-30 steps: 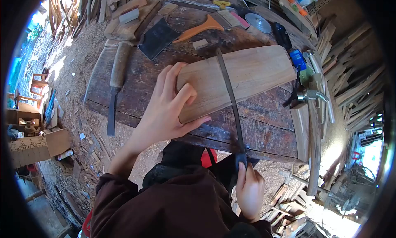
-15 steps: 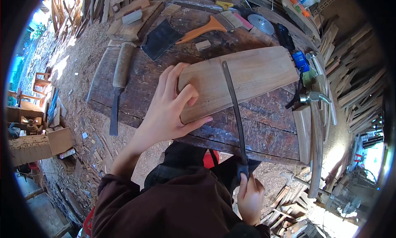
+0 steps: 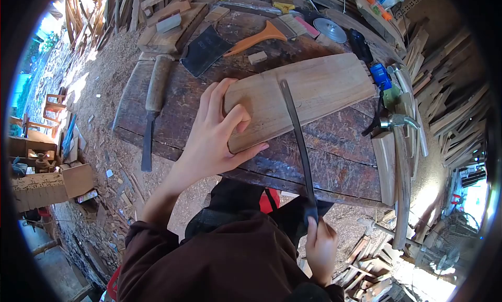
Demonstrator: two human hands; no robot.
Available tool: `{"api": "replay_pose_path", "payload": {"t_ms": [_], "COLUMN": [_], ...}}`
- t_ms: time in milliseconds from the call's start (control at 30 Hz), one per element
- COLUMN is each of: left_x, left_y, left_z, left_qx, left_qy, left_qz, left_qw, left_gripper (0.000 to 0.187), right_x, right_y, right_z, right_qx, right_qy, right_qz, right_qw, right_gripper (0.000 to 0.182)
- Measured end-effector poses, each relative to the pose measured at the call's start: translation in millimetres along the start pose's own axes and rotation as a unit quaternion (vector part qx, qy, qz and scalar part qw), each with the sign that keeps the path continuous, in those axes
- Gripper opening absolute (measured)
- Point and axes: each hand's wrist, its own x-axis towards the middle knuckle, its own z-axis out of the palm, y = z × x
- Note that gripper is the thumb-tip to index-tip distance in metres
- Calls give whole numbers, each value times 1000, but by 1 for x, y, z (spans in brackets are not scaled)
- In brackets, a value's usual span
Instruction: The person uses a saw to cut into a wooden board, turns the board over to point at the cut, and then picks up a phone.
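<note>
A flat, tapered wooden board (image 3: 324, 85) lies across the dark, worn workbench (image 3: 334, 161). My left hand (image 3: 217, 127) is closed around the board's left end, fingers curled over the top and thumb along the near edge. Across the board rests a handsaw (image 3: 299, 142) with a long, narrow dark blade and a hole near its tip. Low on the right, my right hand (image 3: 320, 247) is wrapped around its handle, slightly blurred. The blade's underside, where it meets the wood, cannot be made out.
A chisel (image 3: 153, 100) with a wooden handle lies at the left edge. Behind the board are an orange-handled saw (image 3: 256, 38), a small wood block (image 3: 257, 57) and a metal disc (image 3: 330, 30). A hammer (image 3: 398, 121) sits at the right edge. Scrap wood (image 3: 374, 270) covers the floor.
The board's right end has swung slightly away from me. The saw has slid a little towards me, its handle shifting slightly right with my right hand. My left hand keeps its hold.
</note>
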Motion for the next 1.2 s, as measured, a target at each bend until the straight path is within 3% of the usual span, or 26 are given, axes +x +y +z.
{"api": "replay_pose_path", "payload": {"t_ms": [167,333,500,700,767,967,1033,1100,1200], "left_x": [4,2,-2,2,2,2,1,1,2], "left_y": [0,0,2,4,3,1,1,1,2], "left_z": [0,0,1,0,2,1,1,0,0], "left_qx": [0,7,-1,-3,-5,13,9,12,-3], "left_qy": [-7,-5,5,-4,-3,5,4,-1,-9], "left_qz": [22,33,14,4,10,30,26,26,9], "left_qw": [1000,999,1000,1000,1000,999,1000,1000,1000], "left_gripper": [45,45,47,47,47,47,47,47,48], "right_x": [2,58,37,-32,-14,49,44,21,-16], "right_y": [-5,-36,-19,12,0,-37,-33,-8,7], "right_z": [-8,7,13,8,6,10,13,26,13], "right_qx": [47,-50,-57,47,19,9,29,2,20], "right_qy": [-44,16,45,-53,-36,-42,-47,-8,-40], "right_qz": [83,1,-33,114,37,81,86,22,27], "right_qw": [995,999,997,991,998,996,995,1000,999], "right_gripper": [24,24,23,24,26,28,28,25,23]}}
